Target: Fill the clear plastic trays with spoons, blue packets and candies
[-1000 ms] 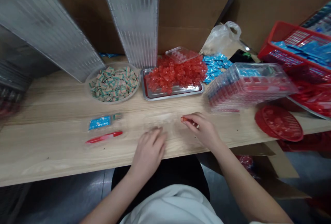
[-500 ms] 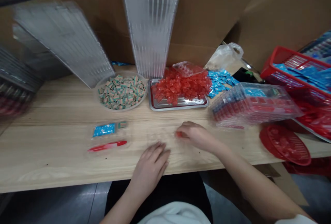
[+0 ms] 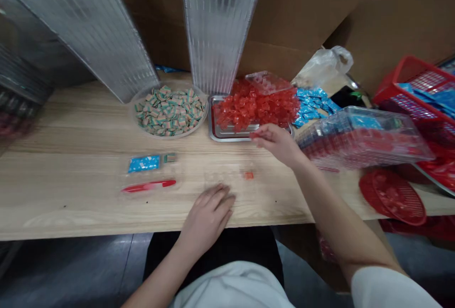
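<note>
a pale wooden table (image 3: 71, 203) bears a clear bowl (image 3: 132, 111), a steel tray (image 3: 212, 118), stacked clear trays (image 3: 362, 137) and a round red basket (image 3: 391, 197).

My bench, as I see it: glossy red candies (image 3: 256, 106); cream-and-green striped candies (image 3: 169, 111); bright blue sachets (image 3: 313, 105); red mesh basket (image 3: 393, 197); pale streaky-grained wood bench (image 3: 71, 189).

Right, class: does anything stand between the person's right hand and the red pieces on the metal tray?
Nothing visible does. The right hand hovers over the near rim of the metal tray, its fingertips just short of the red pieces, with nothing in the gap.
</note>
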`<state>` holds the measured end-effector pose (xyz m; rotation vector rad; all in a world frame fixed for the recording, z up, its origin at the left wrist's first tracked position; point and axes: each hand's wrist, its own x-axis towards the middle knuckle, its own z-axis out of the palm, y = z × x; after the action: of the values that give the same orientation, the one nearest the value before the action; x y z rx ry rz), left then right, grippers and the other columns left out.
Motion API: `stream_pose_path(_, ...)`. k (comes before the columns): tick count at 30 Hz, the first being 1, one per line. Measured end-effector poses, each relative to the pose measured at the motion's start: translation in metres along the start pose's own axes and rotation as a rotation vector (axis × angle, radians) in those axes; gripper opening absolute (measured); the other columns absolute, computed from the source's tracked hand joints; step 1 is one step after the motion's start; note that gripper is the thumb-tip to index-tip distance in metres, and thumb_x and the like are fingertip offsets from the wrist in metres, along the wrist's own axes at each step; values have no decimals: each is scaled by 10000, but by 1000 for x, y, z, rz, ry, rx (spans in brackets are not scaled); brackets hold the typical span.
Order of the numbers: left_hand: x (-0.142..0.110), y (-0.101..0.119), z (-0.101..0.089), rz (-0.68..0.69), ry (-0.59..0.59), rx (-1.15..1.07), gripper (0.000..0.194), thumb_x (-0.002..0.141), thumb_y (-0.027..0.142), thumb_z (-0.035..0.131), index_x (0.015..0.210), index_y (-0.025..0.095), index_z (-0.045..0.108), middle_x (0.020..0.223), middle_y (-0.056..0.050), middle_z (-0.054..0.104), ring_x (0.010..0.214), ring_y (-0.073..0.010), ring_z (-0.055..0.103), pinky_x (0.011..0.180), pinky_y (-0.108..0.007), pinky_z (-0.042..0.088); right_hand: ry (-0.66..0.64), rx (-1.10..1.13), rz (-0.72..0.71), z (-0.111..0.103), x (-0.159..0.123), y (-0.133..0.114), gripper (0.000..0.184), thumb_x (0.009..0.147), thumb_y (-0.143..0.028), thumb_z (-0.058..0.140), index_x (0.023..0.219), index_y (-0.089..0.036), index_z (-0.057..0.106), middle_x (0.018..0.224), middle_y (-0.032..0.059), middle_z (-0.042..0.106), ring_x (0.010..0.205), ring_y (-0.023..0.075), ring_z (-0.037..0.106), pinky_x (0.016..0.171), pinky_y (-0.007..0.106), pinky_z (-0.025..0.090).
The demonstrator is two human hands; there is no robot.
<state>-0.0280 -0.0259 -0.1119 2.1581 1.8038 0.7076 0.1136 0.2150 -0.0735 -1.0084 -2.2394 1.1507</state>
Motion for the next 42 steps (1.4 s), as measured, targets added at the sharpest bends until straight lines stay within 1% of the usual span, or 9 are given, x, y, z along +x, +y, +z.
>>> stream_pose_path(5,1,1,-1,-6,0,-24,320,880,217,486,1195,212,545,1274,-68,551,1249,-225,437,1024,-410,399,-282,-326,-161,1,-44,-31,82,823,-195,560,825,-184,641,817,32,661,742,145,591,695,269,457)
stream_pose_path(11,0,2,-2,2,21,-48,285,880,210,482,1151,209,567,1253,-77,565,1233,-234,459,1009,-414,409,-438,-612,-418,28,-50,-47,105,837,-155,565,850,-162,668,793,58,679,792,189,592,754,308,450)
stream_pose_path(14,-1,2,-2,4,22,-42,292,878,208,482,1160,203,561,1258,-78,562,1236,-238,454,1005,-415,411,-371,-683,-412,44,-58,-40,119,829,-136,569,906,-143,661,788,76,685,783,205,598,733,323,462)
stream_pose_path(21,0,2,-2,-3,20,-33,284,884,206,470,1151,210,567,1266,-66,556,1240,-230,445,1017,-414,402,-75,-528,-369,54,-86,-13,228,860,-183,535,1074,-203,608,1050,51,681,1205,237,483,944,387,415)
stream_pose_path(24,0,2,-2,-5,12,-33,289,885,207,469,1159,213,563,1275,-62,551,1246,-227,438,1019,-413,402,-118,-463,-369,35,-64,-10,258,829,-241,579,1085,-220,599,1062,47,666,1146,247,518,923,392,423)
stream_pose_path(28,0,2,-2,-4,4,-32,296,888,217,467,1171,205,556,1273,-68,553,1254,-226,430,1023,-412,399,185,-582,-188,11,5,3,143,845,-221,524,923,-176,636,887,89,649,862,226,579,807,370,441)
stream_pose_path(32,1,1,-1,-7,8,-32,310,881,216,481,1183,205,551,1269,-74,555,1245,-226,440,1014,-411,409,135,-750,-101,10,52,17,98,792,-209,579,849,-152,636,873,120,614,884,261,537,813,377,407)
stream_pose_path(37,-1,1,0,-7,22,-91,321,874,203,490,1191,195,544,1261,-83,558,1240,-236,438,1018,-424,396,81,-517,-74,10,27,2,144,812,-232,540,729,-166,636,765,69,611,764,198,536,725,318,399)
stream_pose_path(42,7,7,-14,-188,244,-402,334,868,171,492,1195,222,538,1163,-87,591,1133,-212,517,965,-405,425,-163,190,185,4,-27,-38,210,785,-376,591,778,-169,629,747,14,631,650,118,517,623,253,404)
